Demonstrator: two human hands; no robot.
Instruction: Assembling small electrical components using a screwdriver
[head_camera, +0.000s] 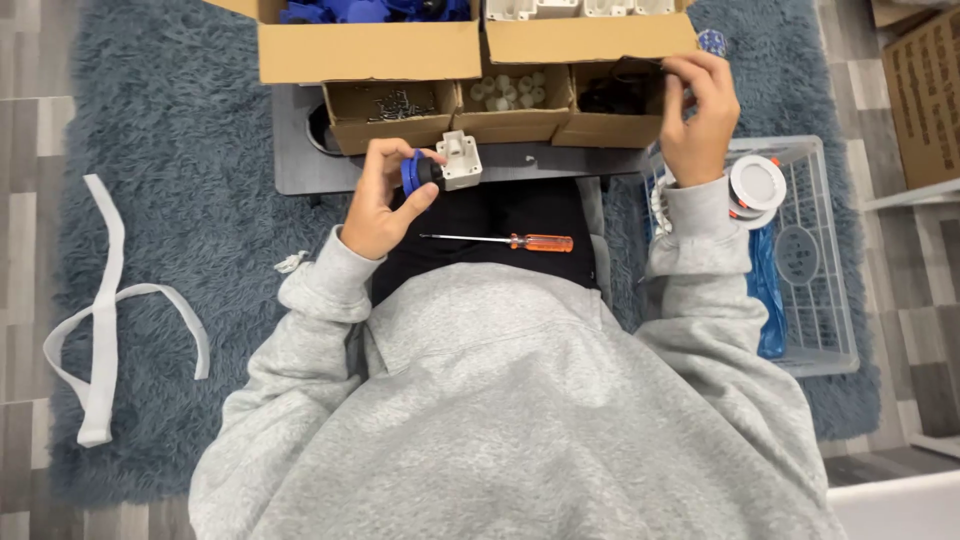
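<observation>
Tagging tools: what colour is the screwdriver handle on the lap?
Translucent orange handle on the screwdriver, with a thin metal shaft; clearest in the head view.

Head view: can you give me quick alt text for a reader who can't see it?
Seen from above, a person in a grey hoodie holds a blue and white plastic part in the left hand while the right hand reaches into the rightmost small cardboard box. An orange-handled screwdriver lies on their lap, above a grey shag rug.
</observation>
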